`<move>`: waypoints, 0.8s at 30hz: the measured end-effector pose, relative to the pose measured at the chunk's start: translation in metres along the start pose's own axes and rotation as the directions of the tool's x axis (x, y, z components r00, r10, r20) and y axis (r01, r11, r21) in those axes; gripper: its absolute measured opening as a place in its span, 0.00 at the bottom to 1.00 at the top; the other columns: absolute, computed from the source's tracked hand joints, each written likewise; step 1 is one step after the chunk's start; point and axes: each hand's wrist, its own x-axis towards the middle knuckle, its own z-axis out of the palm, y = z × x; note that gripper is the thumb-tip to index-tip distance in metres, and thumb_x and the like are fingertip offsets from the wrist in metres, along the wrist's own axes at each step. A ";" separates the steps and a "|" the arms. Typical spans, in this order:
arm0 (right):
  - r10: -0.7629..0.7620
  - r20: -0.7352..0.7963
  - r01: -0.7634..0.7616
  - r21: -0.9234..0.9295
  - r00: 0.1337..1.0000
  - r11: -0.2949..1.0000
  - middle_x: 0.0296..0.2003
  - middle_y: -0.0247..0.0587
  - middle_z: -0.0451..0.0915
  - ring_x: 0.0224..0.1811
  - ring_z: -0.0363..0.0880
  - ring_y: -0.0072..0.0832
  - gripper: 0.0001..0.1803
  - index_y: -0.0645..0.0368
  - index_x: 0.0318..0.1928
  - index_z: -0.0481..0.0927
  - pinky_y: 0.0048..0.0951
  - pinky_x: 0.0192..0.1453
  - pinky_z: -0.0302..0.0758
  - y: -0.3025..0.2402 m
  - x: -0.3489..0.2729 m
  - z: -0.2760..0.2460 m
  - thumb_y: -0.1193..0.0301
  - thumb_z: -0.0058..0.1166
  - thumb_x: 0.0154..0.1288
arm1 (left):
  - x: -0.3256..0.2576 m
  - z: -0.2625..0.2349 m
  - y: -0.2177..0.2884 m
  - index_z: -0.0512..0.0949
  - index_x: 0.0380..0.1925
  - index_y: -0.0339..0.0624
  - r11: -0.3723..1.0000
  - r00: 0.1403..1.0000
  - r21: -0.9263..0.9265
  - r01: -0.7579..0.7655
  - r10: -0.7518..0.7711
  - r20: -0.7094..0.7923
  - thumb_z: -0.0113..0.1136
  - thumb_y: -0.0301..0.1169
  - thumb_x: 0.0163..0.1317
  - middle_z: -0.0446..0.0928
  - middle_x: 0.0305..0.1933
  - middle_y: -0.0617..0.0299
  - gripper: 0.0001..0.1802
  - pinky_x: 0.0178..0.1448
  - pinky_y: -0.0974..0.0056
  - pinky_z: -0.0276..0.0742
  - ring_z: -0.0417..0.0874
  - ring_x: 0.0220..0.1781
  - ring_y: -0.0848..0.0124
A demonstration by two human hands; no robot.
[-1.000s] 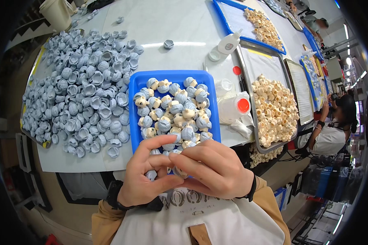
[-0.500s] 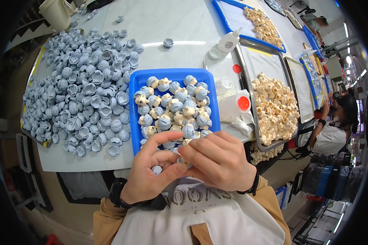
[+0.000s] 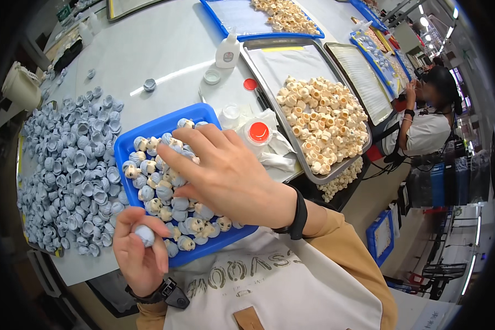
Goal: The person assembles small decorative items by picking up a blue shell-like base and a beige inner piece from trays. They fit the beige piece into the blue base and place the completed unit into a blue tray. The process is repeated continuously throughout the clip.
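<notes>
Now my hands part: my left hand holds a rounded blue piece, my right hand spreads over the near blue tray; two-handed handling seems paused.

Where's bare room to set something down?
Open tabletop lies between the pale-blue shell pile and the white bottle, broken by one lone shell. The metal tray has free lining above its beige pieces. The blue tray is crowded, with the right hand over it.

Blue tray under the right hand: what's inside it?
The tray holds many small cream-and-blue heads. The right hand hides some of them; whatever lies beneath the top ones is covered too.
</notes>
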 end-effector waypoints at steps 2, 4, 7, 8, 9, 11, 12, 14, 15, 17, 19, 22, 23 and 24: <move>-0.009 0.033 0.009 -0.006 0.999 1.000 0.50 0.44 0.69 0.49 0.68 0.38 0.38 0.56 0.57 0.68 0.35 0.46 0.67 0.001 -0.003 0.000 0.64 0.66 0.42 | 0.000 -0.012 -0.005 0.66 0.47 0.28 0.997 0.991 0.077 -0.018 0.008 0.132 0.52 0.33 0.63 0.75 0.38 0.41 0.19 0.15 0.80 0.60 0.64 0.11 0.79; -0.031 0.000 0.031 -0.041 1.000 0.999 0.50 0.45 0.69 0.50 0.69 0.39 0.39 0.55 0.58 0.66 0.36 0.47 0.67 -0.002 0.001 0.006 0.64 0.66 0.42 | 0.001 -0.013 -0.004 0.67 0.47 0.27 0.979 0.974 0.199 -0.038 -0.008 0.228 0.52 0.32 0.63 0.74 0.41 0.40 0.19 0.18 0.79 0.63 0.68 0.15 0.79; -0.024 -0.015 0.023 -0.072 1.000 0.997 0.53 0.47 0.68 0.53 0.68 0.41 0.42 0.55 0.61 0.63 0.37 0.50 0.67 -0.004 0.003 0.008 0.64 0.66 0.43 | 0.002 -0.001 -0.008 0.68 0.50 0.27 0.990 0.994 0.121 -0.072 0.061 0.093 0.53 0.30 0.61 0.73 0.46 0.38 0.20 0.23 0.76 0.69 0.73 0.22 0.75; -0.017 -0.008 0.017 -0.075 1.000 0.997 0.54 0.47 0.67 0.54 0.67 0.41 0.42 0.55 0.62 0.62 0.38 0.52 0.66 -0.004 0.004 0.008 0.64 0.65 0.44 | 0.002 -0.001 -0.007 0.67 0.52 0.28 0.991 0.998 0.126 -0.043 0.037 0.053 0.53 0.30 0.60 0.72 0.47 0.38 0.22 0.24 0.75 0.70 0.74 0.24 0.74; -0.005 -0.012 0.005 -0.028 1.000 1.000 0.54 0.48 0.67 0.55 0.68 0.42 0.42 0.56 0.62 0.62 0.38 0.52 0.67 -0.005 0.001 0.005 0.65 0.65 0.44 | 0.001 -0.001 -0.004 0.66 0.53 0.29 0.991 1.000 0.130 -0.014 0.013 0.012 0.54 0.30 0.60 0.72 0.48 0.38 0.23 0.26 0.74 0.71 0.75 0.26 0.73; 0.017 -0.013 -0.016 0.069 1.000 0.998 0.56 0.49 0.67 0.55 0.68 0.42 0.42 0.57 0.62 0.63 0.39 0.54 0.67 -0.006 -0.011 -0.010 0.65 0.65 0.44 | -0.001 -0.002 -0.001 0.65 0.55 0.30 0.991 0.999 0.125 0.045 -0.042 -0.021 0.55 0.30 0.59 0.72 0.49 0.38 0.25 0.28 0.72 0.73 0.76 0.28 0.71; -0.006 -0.011 0.008 0.137 1.000 0.991 0.56 0.50 0.67 0.55 0.69 0.43 0.40 0.59 0.60 0.65 0.39 0.54 0.68 -0.004 -0.019 -0.017 0.66 0.65 0.43 | -0.003 -0.004 -0.001 0.65 0.55 0.30 0.990 0.997 0.119 0.071 -0.068 -0.024 0.56 0.29 0.58 0.72 0.48 0.39 0.26 0.28 0.72 0.73 0.77 0.28 0.71; -0.051 -0.029 0.055 0.172 0.998 0.984 0.48 0.50 0.73 0.49 0.74 0.43 0.30 0.62 0.53 0.71 0.37 0.48 0.73 0.009 -0.038 -0.044 0.72 0.62 0.46 | -0.006 -0.004 -0.001 0.67 0.54 0.30 0.991 0.996 0.099 0.086 -0.087 0.003 0.57 0.28 0.57 0.72 0.45 0.41 0.25 0.28 0.72 0.74 0.77 0.28 0.70; 0.017 -0.056 -0.014 0.053 0.998 0.999 0.42 0.49 0.76 0.45 0.76 0.42 0.23 0.63 0.46 0.76 0.37 0.44 0.75 0.022 -0.054 -0.062 0.76 0.61 0.45 | 0.000 0.002 0.000 0.68 0.53 0.31 0.993 0.994 0.080 0.086 -0.091 0.056 0.57 0.27 0.56 0.73 0.44 0.42 0.23 0.28 0.72 0.74 0.78 0.28 0.70; 0.357 -0.186 -0.393 -0.213 0.915 0.895 0.39 0.47 0.77 0.40 0.76 0.42 0.19 0.62 0.43 0.78 0.38 0.43 0.74 0.049 -0.081 -0.088 0.80 0.58 0.46 | 0.002 0.007 0.000 0.72 0.45 0.32 0.993 0.994 0.076 0.088 -0.093 0.065 0.60 0.23 0.53 0.72 0.40 0.48 0.17 0.26 0.72 0.73 0.78 0.26 0.71; 0.482 -0.209 -0.524 -0.280 0.851 0.804 0.38 0.45 0.77 0.36 0.77 0.41 0.18 0.61 0.42 0.79 0.37 0.41 0.74 0.082 -0.109 -0.100 0.81 0.58 0.46 | 0.001 -0.001 -0.004 0.73 0.42 0.33 0.984 0.989 0.176 0.005 -0.030 0.142 0.61 0.23 0.52 0.70 0.41 0.49 0.16 0.24 0.72 0.73 0.77 0.25 0.72; 0.556 -0.089 -0.561 -0.203 0.827 0.802 0.36 0.43 0.76 0.32 0.77 0.37 0.16 0.61 0.40 0.80 0.33 0.38 0.75 0.105 -0.125 -0.098 0.82 0.58 0.47 | 0.005 -0.018 -0.008 0.73 0.42 0.35 0.965 0.969 0.242 -0.104 0.044 0.241 0.61 0.22 0.50 0.68 0.43 0.51 0.17 0.25 0.73 0.73 0.76 0.25 0.74; 0.568 -0.075 -0.572 -0.173 0.819 0.802 0.36 0.43 0.76 0.32 0.77 0.35 0.15 0.61 0.40 0.80 0.31 0.38 0.75 0.109 -0.127 -0.093 0.82 0.59 0.47 | 0.005 -0.022 -0.009 0.73 0.43 0.35 0.958 0.960 0.254 -0.130 0.058 0.273 0.61 0.22 0.50 0.68 0.43 0.52 0.18 0.26 0.73 0.73 0.76 0.26 0.75; 0.582 -0.060 -0.584 -0.144 0.811 0.799 0.36 0.42 0.76 0.31 0.77 0.33 0.15 0.62 0.39 0.80 0.29 0.37 0.75 0.110 -0.128 -0.090 0.82 0.59 0.47 | 0.004 -0.020 -0.008 0.73 0.45 0.34 0.948 0.972 0.297 -0.117 0.047 0.232 0.60 0.22 0.51 0.68 0.44 0.52 0.19 0.28 0.73 0.74 0.76 0.28 0.74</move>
